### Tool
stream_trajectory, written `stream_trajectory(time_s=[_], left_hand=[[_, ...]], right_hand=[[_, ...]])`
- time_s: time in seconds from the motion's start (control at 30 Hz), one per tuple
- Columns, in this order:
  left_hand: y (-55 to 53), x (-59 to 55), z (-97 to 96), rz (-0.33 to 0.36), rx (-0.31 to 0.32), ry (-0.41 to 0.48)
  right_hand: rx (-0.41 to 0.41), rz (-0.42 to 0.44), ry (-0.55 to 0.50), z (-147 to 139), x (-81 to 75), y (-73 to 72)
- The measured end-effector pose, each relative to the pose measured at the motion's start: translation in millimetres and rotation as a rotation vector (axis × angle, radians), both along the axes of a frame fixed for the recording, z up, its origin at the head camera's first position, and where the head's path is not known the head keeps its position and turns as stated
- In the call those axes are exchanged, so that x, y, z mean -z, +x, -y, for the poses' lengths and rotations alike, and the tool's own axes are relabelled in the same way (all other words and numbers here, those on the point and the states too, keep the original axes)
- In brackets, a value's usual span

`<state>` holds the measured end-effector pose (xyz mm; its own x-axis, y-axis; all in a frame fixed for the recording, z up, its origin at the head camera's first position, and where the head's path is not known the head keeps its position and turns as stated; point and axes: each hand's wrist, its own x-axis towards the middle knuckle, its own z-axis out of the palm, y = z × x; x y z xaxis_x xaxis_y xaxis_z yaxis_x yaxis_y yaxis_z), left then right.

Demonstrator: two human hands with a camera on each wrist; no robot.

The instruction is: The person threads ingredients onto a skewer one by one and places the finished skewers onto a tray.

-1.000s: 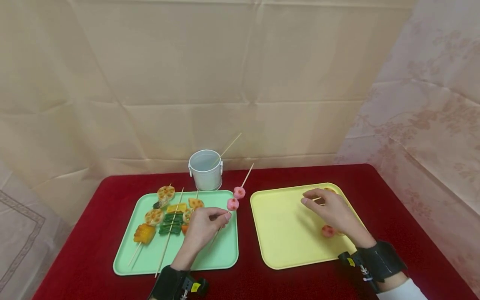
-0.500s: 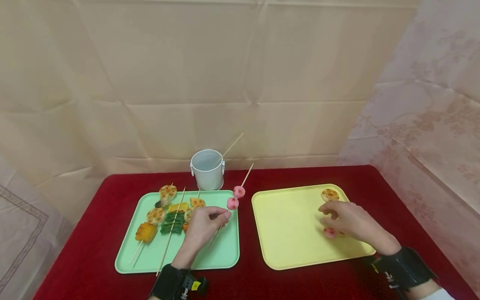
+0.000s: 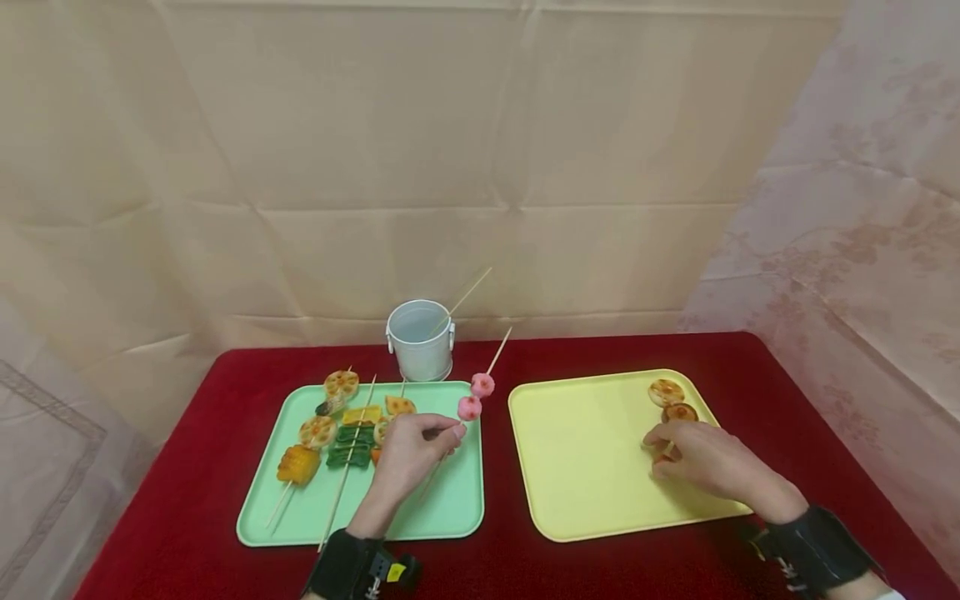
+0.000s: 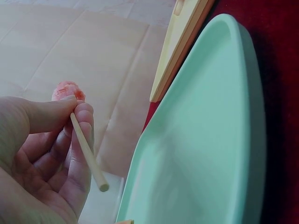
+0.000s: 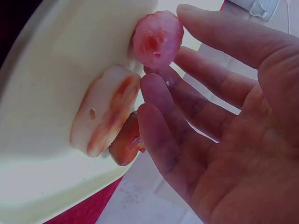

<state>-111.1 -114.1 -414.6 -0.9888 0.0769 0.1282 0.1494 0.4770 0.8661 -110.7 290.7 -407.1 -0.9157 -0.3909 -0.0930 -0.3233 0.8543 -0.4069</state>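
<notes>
My left hand (image 3: 411,454) pinches a thin wooden skewer (image 4: 88,154) between thumb and fingers, above the green tray (image 3: 442,517). Two pink balls (image 3: 469,407) are threaded on it, just beyond my fingertips. Over the right side of the yellow tray (image 3: 577,467), my right hand (image 3: 712,462) reaches down with its fingers spread around a loose pink ball (image 5: 158,39). In the right wrist view the thumb tip is against or very near this ball, and the fingers lie beside it. A pale round slice (image 5: 105,112) with a small hole and a brown piece (image 5: 126,142) lie close by.
Several food skewers lie on the green tray, among them a corn piece (image 3: 298,464) and folded green leaves (image 3: 351,446). A white bucket (image 3: 422,358) holding a bare skewer (image 3: 472,289) stands behind. A browned slice (image 3: 666,392) and a mushroom-like piece (image 3: 680,412) sit on the yellow tray.
My right hand has moved right and down over the yellow tray to the pink ball, uncovering the browned slice and the mushroom-like piece. My left hand keeps its pinch on the skewer.
</notes>
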Motion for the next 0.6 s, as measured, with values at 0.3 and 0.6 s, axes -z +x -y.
stream_trajectory(time_s=[0.3, 0.6], left_hand=[[-0.2, -1.9, 0.1, 0.015, -0.011, -0.013], [0.8, -1.3, -0.4, 0.005, -0.004, -0.008]], right_hand=[[-0.047, -0.078, 0.035, -0.2, 4.4, -0.5], [-0.040, -0.129, 0.052, 1.3, 6.2, 0.1]])
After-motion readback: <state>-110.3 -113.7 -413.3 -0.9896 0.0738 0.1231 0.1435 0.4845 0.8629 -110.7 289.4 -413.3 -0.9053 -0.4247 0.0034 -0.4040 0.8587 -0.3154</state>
